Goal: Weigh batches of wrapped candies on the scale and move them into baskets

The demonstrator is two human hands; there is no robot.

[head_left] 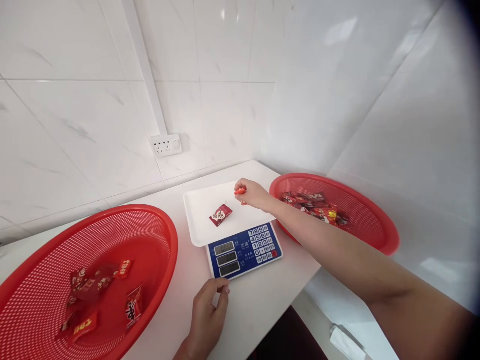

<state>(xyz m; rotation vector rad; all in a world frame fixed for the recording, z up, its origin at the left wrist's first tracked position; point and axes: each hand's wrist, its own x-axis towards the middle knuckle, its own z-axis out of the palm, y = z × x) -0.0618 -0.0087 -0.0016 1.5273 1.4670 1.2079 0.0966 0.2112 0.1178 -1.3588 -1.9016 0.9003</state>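
Observation:
My right hand (252, 194) reaches over the white tray (202, 225) of a blue electronic scale (243, 251) and pinches a small red wrapped candy (240, 190) just above the tray's far right part. A dark red candy packet (221, 214) lies on the tray's middle. My left hand (208, 312) rests on the white table just in front of the scale, fingers curled in, with nothing visible in it.
A red mesh basket (157, 235) at the left holds several red packets (101, 295). Another red mesh basket (375, 235) at the right holds a heap of packets (315, 205). A wall socket (166, 145) sits behind. The table edge runs near my left wrist.

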